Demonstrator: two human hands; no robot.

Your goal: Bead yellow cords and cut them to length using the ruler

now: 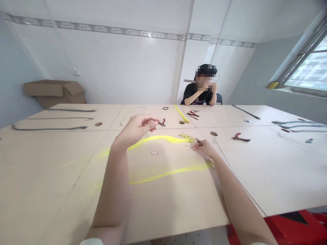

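Observation:
My left hand (139, 128) is raised above the table, thumb and fingertips pinched together; what they hold, if anything, is too small to make out. Below it runs a bundle of thin yellow cords (163, 137), with small gold-coloured ends (187, 138) at its right. At those ends, my right hand (205, 148) is closed around a small dark-tipped tool that looks like pliers (198, 142), mostly hidden by the fingers. A second yellow bundle (168, 172) lies nearer to me, its metal ends (210, 164) beside my right forearm.
Red-handled pliers (240, 137) lie at the right, another pair (162, 122) beyond my left hand. Dark cord bundles (61, 128) lie at both sides of the table (158, 207). Across it sits a person (196, 97). A cardboard box (55, 92) stands behind; a red stool (293, 228) is below right.

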